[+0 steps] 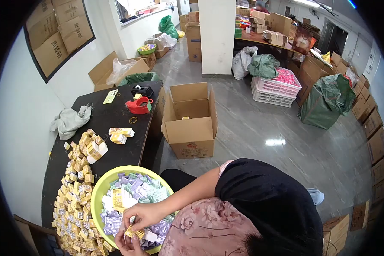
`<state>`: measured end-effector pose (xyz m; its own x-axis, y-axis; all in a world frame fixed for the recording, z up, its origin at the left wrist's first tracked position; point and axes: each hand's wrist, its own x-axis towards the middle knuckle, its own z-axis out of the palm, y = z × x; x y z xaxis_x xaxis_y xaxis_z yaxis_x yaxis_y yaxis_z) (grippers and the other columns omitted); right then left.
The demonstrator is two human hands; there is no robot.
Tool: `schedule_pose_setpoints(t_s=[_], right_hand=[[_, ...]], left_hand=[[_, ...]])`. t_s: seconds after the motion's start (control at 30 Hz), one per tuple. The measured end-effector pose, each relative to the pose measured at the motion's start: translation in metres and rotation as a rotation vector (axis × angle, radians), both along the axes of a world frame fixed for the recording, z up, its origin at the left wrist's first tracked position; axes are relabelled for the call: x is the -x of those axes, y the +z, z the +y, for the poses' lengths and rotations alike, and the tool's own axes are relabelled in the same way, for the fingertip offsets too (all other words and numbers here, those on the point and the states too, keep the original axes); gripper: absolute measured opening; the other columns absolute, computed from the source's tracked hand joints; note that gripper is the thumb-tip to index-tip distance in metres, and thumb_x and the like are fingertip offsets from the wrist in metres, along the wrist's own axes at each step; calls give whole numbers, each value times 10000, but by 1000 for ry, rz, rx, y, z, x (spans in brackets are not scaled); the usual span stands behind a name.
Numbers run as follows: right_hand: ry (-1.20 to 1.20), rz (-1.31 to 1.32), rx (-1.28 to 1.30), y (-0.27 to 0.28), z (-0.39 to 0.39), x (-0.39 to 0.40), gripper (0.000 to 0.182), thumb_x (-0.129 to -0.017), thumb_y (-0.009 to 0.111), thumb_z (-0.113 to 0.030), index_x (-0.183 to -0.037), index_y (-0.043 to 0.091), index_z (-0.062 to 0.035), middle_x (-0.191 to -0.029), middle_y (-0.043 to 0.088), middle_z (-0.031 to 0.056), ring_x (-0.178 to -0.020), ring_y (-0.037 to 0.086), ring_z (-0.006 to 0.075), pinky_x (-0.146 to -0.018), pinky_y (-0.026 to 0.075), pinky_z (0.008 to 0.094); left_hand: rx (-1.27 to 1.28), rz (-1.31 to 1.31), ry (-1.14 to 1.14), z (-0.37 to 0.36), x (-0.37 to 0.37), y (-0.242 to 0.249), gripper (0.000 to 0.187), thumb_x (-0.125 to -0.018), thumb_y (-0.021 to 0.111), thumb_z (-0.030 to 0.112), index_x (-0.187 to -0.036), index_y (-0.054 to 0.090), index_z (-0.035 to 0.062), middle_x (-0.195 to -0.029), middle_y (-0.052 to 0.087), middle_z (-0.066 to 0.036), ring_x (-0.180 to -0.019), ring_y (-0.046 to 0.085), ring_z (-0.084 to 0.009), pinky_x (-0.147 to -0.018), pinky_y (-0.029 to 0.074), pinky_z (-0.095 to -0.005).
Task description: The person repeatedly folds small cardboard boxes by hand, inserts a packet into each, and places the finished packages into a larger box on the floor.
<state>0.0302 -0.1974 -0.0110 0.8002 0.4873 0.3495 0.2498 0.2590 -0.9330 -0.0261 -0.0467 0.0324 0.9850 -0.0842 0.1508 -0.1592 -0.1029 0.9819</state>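
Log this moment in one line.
right hand, left hand: on small yellow box | below: basin of packets | table: piled boxes | floor: open carton

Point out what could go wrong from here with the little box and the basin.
The small box is pinched by the fingers of the left hand and right hand above loose packets; a slip could drop it among them.

The basin seems to reach past the edge of the table, its support hidden, so a knock might tip it.

The heaped boxes crowd its rim; a bump could topple some.
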Motion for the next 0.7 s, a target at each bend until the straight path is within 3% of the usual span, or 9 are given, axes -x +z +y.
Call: schedule_pose_setpoints(t_s=[0.17,0.4,0.5,0.7], right_hand=[[-129,53,-110,19,-2,10,166,-851,672,-55,-965,564,-1,-963,605,61,-972,595,116,-752,539,259],[-130,-15,-5,-11,8,-3,174,-829,706,-60,-921,575,8,-933,607,49,-882,613,110,-746,532,261],[-109,126,-162,-14,8,-5,140,-829,707,-57,-889,599,9,-933,608,52,-870,613,108,-761,520,258],[-118,-44,-46,1,-1,6,79,-867,667,-58,-908,636,1,-946,602,60,-915,590,115,-751,496,261]], left_hand=[[-15,14,-5,2,4,1,550,-848,632,13,-1336,381,7,-1273,488,-153,-1163,491,-221,-949,434,-335],[-42,28,-20,5,10,9,555,-830,653,15,-1319,390,3,-1275,484,-147,-1177,482,-223,-954,434,-344],[-205,-70,-61,13,8,6,524,-881,632,65,-1336,380,-2,-1290,486,-150,-1161,506,-229,-962,438,-366],[-101,-28,-53,23,-4,-4,519,-889,626,75,-1339,378,-1,-1293,487,-150,-1158,510,-229,-962,440,-368]])
